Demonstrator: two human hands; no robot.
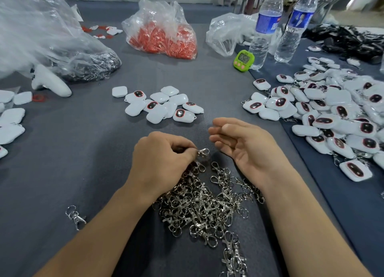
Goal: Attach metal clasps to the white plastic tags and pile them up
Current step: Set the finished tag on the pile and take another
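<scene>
My left hand (161, 158) pinches a metal clasp (202, 152) just above a heap of loose metal clasps (204, 206) on the grey cloth. Beside it, my right hand (242, 146) hovers palm-inward with relaxed fingers, holding nothing. A small group of white plastic tags (161, 104) without clasps lies beyond the hands at centre. On the right spreads a big pile of tags with clasps attached (334, 114).
A single clasp (75, 216) lies at the left front. More white tags (11, 116) sit at the left edge. At the back are a bag of red parts (164, 37), clear bags (41, 37), a green timer (243, 60), two water bottles (265, 27) and a white controller (52, 81).
</scene>
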